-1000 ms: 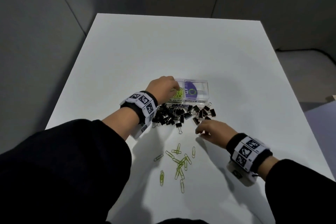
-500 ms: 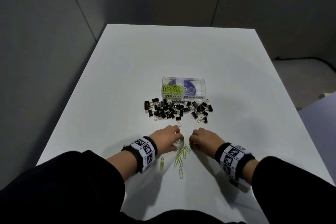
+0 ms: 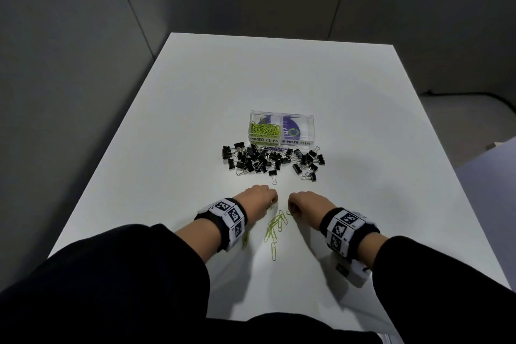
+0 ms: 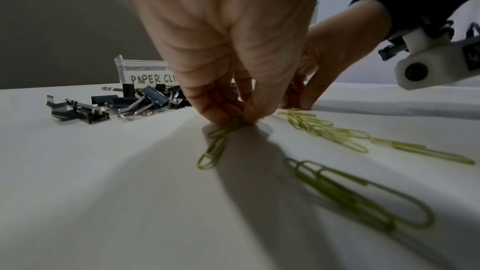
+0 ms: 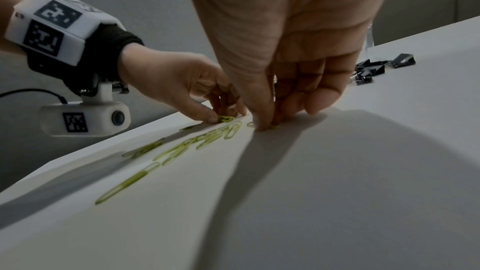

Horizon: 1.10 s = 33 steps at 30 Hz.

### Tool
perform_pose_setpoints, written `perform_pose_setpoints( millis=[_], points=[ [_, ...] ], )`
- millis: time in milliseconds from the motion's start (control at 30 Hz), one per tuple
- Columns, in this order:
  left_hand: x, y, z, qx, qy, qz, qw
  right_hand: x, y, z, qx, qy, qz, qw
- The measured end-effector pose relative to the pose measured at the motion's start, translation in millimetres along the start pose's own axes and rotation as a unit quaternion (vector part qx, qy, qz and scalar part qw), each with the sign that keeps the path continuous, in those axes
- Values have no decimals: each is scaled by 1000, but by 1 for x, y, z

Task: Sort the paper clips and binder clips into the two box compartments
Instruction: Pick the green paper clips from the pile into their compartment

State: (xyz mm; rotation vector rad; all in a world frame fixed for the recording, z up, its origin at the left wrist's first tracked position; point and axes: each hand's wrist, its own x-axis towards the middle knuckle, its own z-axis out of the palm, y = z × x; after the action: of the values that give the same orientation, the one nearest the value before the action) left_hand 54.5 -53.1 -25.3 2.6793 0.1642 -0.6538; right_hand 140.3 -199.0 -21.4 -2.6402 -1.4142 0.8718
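Note:
A clear two-compartment box (image 3: 312, 120) stands mid-table. Its left compartment, labelled PAPER CLIPS, holds green paper clips (image 3: 264, 130). The right one, labelled BINDER CLIPS, shows only a purple label. Black binder clips (image 3: 272, 160) lie heaped in front of the box. Several loose green paper clips (image 3: 275, 227) are scattered nearer to me. My left hand (image 3: 272, 201) is down at their far end and pinches a couple of clips (image 4: 223, 130) against the table. My right hand (image 3: 290, 207) is close beside it, thumb and fingers curled and pinching one clip (image 5: 275, 127).
The white table (image 3: 363, 148) has its left edge close to a grey wall. A lone binder clip (image 3: 273, 174) lies just beyond my left fingers. Both wrists carry white camera mounts with black tags. My dark sleeves cover the table's near edge.
My left hand came back from the box's paper clip compartment to the loose green clips. My right hand drew in from the binder clip heap. Both now pinch at clips on the table.

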Motion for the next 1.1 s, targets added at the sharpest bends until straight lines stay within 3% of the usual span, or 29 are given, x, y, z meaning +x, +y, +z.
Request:
perform_pose_setpoints(
  millis=[267,500,767,1100],
  points=[
    [2,4,-1,20,7,-4,1000,-2,-3,-1,17,6,9,1000],
    [4,-3,-13,-3,-30,9,1000,-5,-3,0,-10,2,-12,1000],
    [-2,-7,-17,0,-17,23,1000,-10,0,-5,50,18,-7,999],
    [-28,-31,-22,-41,18,-68,997,-7,-4,-5,73,-40,59,995]
  ],
)
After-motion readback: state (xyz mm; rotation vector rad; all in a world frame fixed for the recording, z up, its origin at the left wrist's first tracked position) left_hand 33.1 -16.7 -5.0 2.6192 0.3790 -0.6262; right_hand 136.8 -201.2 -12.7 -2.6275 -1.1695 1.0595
